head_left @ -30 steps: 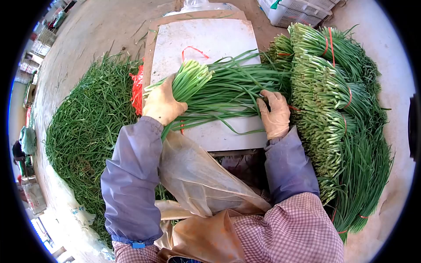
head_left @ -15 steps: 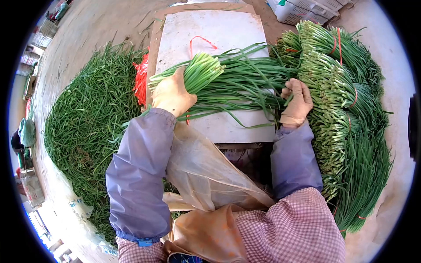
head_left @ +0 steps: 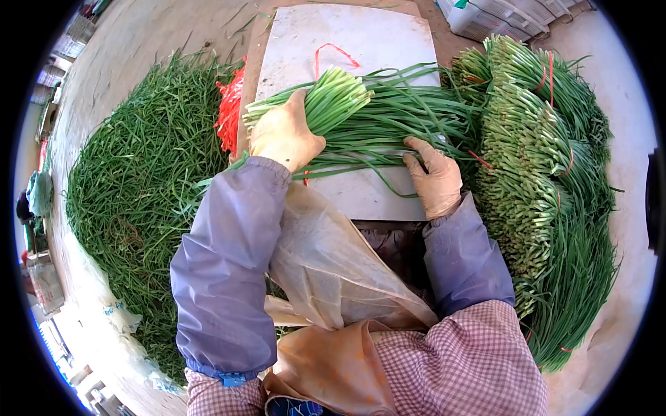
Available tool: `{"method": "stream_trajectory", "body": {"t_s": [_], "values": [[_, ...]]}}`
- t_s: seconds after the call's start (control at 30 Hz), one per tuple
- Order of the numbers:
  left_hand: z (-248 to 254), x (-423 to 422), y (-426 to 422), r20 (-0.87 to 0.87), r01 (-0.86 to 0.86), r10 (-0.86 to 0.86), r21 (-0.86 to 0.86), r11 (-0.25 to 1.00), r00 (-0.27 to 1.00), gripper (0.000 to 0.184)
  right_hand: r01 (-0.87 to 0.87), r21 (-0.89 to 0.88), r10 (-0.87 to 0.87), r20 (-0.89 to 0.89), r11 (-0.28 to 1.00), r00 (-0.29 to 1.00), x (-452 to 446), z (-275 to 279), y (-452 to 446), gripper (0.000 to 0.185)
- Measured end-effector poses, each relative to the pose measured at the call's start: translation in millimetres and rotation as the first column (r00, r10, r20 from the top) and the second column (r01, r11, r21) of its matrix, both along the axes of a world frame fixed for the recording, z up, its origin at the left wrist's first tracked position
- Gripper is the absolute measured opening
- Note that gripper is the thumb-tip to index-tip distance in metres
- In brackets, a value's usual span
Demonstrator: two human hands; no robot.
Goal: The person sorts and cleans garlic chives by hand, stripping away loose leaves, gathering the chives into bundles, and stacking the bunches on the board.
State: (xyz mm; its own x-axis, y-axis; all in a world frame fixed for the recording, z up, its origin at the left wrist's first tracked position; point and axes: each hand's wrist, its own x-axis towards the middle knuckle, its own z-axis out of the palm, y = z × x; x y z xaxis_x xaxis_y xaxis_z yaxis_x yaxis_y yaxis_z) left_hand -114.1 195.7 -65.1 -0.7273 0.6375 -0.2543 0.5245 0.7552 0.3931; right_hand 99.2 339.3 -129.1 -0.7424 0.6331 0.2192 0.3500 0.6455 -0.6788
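Observation:
My left hand (head_left: pixel 286 135), in a pale glove, is closed around a bunch of garlic chives (head_left: pixel 338 100) near its cut white-green ends. The bunch lies across a white board (head_left: pixel 368 197), its long leaves trailing to the right. My right hand (head_left: pixel 437 177), gloved too, is at the near edge of those leaves, thumb and fingers apart. Its fingertips touch or nearly touch the leaves; which, I cannot tell. A red tie (head_left: pixel 336 47) lies on the board just beyond the bunch, with part hidden under it.
Tied bundles of chives (head_left: pixel 520 159) are stacked at the right of the board. To the left lies a large heap of loose green leaves (head_left: pixel 139 173), beside a clump of red ties (head_left: pixel 229 111). White plastic crates (head_left: pixel 479 21) stand at the back right.
My right hand has moved left and nearer, away from the leaf tips by the stack, and its fingers have opened. My left hand keeps its hold on the bunch. The view has shifted slightly.

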Motion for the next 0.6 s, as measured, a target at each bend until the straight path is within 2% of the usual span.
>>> {"method": "stream_trajectory", "body": {"t_s": [0.1,0.2,0.3,0.4,0.5,0.6], "values": [[2.7,1.8,0.3,0.002,-0.005,0.005,-0.018,1.000,1.000,0.075,-0.038,0.076,0.033,0.066,0.996,0.997,-5.7,-5.6,0.2,0.028],[3.4,2.0,0.2,0.016,-0.008,0.009,-0.029,1.000,1.000,0.075,0.033,-0.043,-0.030,0.064,0.999,0.997,-13.1,-2.2,-0.8,0.027],[3.5,2.3,0.0,0.028,-0.012,0.013,-0.020,1.000,1.000,0.075,-0.056,0.064,0.056,0.006,0.996,0.998,-16.3,-3.0,-1.3,0.027],[3.7,2.9,-0.1,0.023,-0.010,0.010,-0.020,1.000,1.000,0.075,-0.149,0.226,0.127,0.109,0.963,0.986,-21.6,-7.8,0.5,0.026],[2.3,3.8,-0.8,0.007,-0.006,0.006,0.000,1.000,1.000,0.075,-0.169,0.399,0.127,0.129,0.901,0.983,-30.1,-7.5,-0.3,0.022],[-0.9,4.8,-1.4,-0.031,0.011,-0.011,0.024,1.000,0.999,0.074,-0.152,0.466,0.052,0.220,0.872,0.974,-29.1,10.9,-13.4,0.019]]}}
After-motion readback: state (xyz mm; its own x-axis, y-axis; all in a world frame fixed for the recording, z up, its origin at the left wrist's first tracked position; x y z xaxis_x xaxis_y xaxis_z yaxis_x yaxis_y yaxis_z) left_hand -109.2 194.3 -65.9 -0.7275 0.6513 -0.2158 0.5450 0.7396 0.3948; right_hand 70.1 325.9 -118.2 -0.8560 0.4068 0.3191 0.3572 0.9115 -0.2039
